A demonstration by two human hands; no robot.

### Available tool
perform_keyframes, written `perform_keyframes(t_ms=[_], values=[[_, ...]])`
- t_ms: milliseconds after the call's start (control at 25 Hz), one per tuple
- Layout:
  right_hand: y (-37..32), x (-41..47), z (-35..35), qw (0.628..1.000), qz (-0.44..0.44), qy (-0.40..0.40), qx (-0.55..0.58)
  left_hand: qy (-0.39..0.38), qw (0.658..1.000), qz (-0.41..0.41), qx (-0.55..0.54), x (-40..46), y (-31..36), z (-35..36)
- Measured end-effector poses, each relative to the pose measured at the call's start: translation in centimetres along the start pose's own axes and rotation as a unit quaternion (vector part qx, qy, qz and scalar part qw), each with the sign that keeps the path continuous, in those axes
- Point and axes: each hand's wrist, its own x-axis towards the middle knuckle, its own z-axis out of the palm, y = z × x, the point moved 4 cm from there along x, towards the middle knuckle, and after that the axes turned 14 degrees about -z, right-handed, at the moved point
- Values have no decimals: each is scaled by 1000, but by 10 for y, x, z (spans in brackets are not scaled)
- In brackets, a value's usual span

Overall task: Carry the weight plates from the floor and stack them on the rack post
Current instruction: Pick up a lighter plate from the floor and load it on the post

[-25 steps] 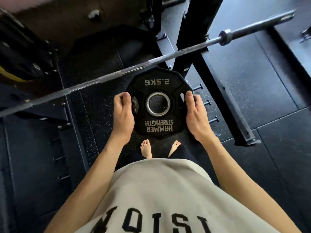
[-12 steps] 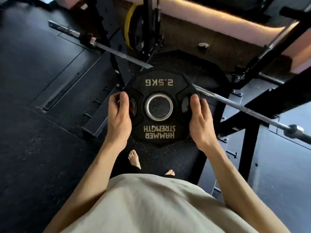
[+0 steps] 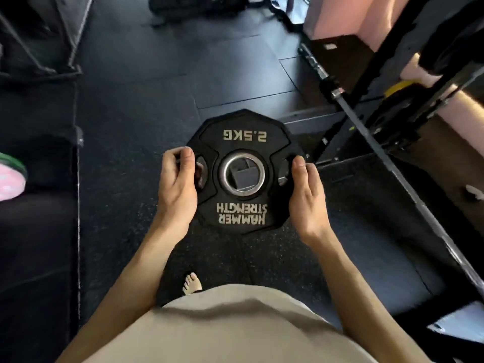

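A black 2.5 kg weight plate (image 3: 242, 203) with a steel centre ring is held flat in front of my waist, well above the floor. My left hand (image 3: 176, 188) grips its left edge, fingers curled under and thumb beside the grip slot. My right hand (image 3: 306, 197) grips the right edge the same way. The lettering reads upside down to me. The black rack frame (image 3: 408, 61) stands at the upper right; I cannot make out a storage post on it.
A steel barbell (image 3: 379, 150) runs diagonally down the right side. A yellow plate (image 3: 398, 87) shows behind the rack. A dark box (image 3: 340, 52) sits by a pink wall. Black equipment lines the left, with a pink and green object (image 3: 10, 179). Rubber floor lies ahead.
My view has swung left: the barbell and rack, which crossed behind the plate, now lie to the right. Both hands keep the same hold on the plate.
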Motion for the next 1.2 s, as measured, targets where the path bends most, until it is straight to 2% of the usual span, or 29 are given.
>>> perform_keyframes(t_ms=[200,440,680,1200], values=[[-35,22,156,998,-13,-67,12,55,998,7,-19,73,24,-131],[-52,70,265,994,-9,-108,29,80,995,-11,-62,152,45,-198],[-46,167,352,991,-1,-128,46,85,995,7,-53,266,76,-214],[-31,437,509,990,29,-133,44,85,995,-7,-59,561,172,-188]])
